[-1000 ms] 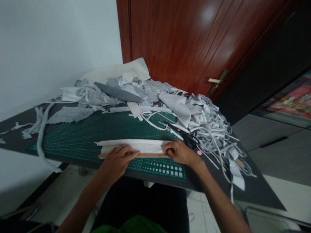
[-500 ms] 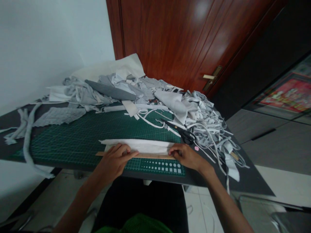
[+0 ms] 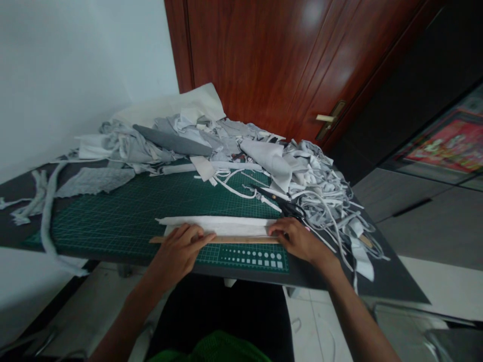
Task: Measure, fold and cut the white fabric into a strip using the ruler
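Observation:
A folded strip of white fabric [image 3: 234, 228] lies lengthwise on a green cutting mat [image 3: 124, 221], with a thin wooden ruler [image 3: 241, 240] along its near edge. My left hand [image 3: 184, 244] is bent over the left part of the ruler and cloth, thumb stretched along the wood, pressing them down. At the strip's right end, my right hand [image 3: 289, 235] has its fingers curled in and pinched on the fabric, close to the ruler's end. The fingertips of both hands are partly hidden. Black scissors [image 3: 289, 207] lie just beyond my right hand.
Grey and white fabric scraps [image 3: 181, 136] are heaped along the back of the table, with tangled strips [image 3: 320, 186] at the right. A long pale fabric strip [image 3: 49, 221] hangs over the front edge at the left. A brown door [image 3: 256, 65] stands behind.
My right hand has shifted slightly right and away from me along the cloth, and the fabric's right end looks flatter. My left hand stays in place on the ruler.

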A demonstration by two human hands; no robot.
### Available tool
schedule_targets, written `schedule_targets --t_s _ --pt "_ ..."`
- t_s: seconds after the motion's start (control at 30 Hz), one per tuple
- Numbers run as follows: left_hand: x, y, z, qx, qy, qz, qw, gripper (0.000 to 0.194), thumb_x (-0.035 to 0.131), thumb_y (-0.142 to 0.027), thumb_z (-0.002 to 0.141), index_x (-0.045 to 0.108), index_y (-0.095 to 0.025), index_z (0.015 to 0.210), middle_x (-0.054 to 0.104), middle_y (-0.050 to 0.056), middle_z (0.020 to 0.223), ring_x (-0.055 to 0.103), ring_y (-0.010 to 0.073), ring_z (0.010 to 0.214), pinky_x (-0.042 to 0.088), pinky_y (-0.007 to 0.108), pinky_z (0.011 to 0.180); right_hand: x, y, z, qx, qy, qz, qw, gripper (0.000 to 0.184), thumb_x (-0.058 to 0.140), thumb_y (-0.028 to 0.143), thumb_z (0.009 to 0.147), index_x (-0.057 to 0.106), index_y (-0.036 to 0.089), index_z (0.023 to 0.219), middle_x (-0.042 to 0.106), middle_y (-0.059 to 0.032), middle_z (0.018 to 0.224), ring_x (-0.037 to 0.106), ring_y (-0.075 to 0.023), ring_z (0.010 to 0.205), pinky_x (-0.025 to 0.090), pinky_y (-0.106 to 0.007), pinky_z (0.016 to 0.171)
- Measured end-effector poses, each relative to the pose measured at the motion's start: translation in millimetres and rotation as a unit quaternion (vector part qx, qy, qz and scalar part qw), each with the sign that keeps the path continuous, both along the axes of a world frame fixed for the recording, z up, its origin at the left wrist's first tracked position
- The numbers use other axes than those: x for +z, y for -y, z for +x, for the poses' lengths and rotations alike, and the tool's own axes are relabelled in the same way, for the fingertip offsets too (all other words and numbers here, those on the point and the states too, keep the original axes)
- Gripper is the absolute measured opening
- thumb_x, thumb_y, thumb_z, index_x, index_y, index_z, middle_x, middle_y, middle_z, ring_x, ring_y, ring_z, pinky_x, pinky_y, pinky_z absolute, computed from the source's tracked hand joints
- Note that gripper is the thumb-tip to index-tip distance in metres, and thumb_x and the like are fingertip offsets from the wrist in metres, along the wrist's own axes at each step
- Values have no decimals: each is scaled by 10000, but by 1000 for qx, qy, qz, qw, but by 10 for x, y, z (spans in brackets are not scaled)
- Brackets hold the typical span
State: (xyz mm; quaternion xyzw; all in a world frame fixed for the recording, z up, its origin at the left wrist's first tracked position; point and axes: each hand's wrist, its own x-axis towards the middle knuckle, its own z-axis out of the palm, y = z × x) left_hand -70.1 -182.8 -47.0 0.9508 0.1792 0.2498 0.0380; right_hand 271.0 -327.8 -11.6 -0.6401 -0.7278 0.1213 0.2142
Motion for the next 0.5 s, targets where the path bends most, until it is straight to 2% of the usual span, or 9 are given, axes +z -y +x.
schedule_targets --t_s 0.07,0.13,0.27,0.4,0.5 --pt "7 38 37 5 -4 -2 1000 523 482 -30 912 646 -276 1343 617 54 1060 544 226 993 447 364 872 -11 41 26 15 18 34 999 235 527 125 978 739 227 973 710 -79 1074 638 -268 1067 485 -477 994" --pt "16 77 84 12 -7 -5 1000 513 476 -29 915 650 -269 1332 620 56 1069 545 225 995 452 370 880 -16 80 47 24 -5 50 998 209 530 199 1017 737 227 1007 690 -95 1137 634 -268 1104 507 -459 989" --pt "24 114 160 21 -4 -12 1000 511 465 -28 915 654 -264 1328 620 59 1082 543 229 1001 453 381 877 19 111 82 39 -58 24 997 223 520 309 1057 724 222 1084 693 -105 1171 666 -252 1105 549 -400 947" --pt "8 106 187 32 9 -15 999 535 474 -41 911 641 -281 1359 618 56 1069 539 235 1011 452 389 876 40 106 134 10 -71 2 997 269 489 361 1078 713 222 1133 733 -89 1096 701 -242 1029 561 -394 923" --pt "4 121 224 43 8 -23 999 526 476 -50 916 644 -283 1357 620 56 1074 540 231 1016 456 390 889 -12 118 168 -14 -82 23 996 275 480 360 1081 701 234 1185 735 -88 1148 697 -252 1078 553 -417 971"
